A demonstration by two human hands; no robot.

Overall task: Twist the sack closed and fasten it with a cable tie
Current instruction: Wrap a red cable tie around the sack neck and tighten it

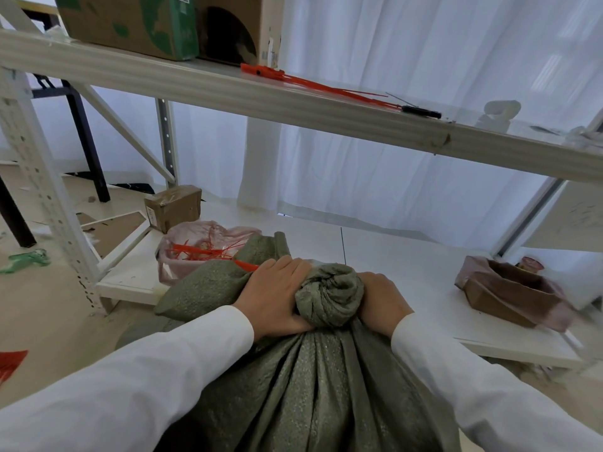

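A grey-green woven sack (310, 386) stands in front of me, its mouth gathered and twisted into a tight knob (329, 293). My left hand (277, 296) grips the neck from the left, thumb curled under the knob. From the right, my right hand (380, 298) grips the same neck, its fingers hidden behind the fabric. A second green sack (208, 285) lies behind on the left. Red cable ties (313, 84) lie on the upper shelf, with a black one (421, 111) beside them. More red ties (199, 252) sit in a pink plastic bag.
A white metal rack: upper shelf beam (293, 106) overhead, lower shelf board (408, 262) behind the sack. Cardboard boxes (130, 24) stand on the upper shelf, a small taped box (174, 207) and a brown torn package (509, 293) on the lower. White curtains hang behind.
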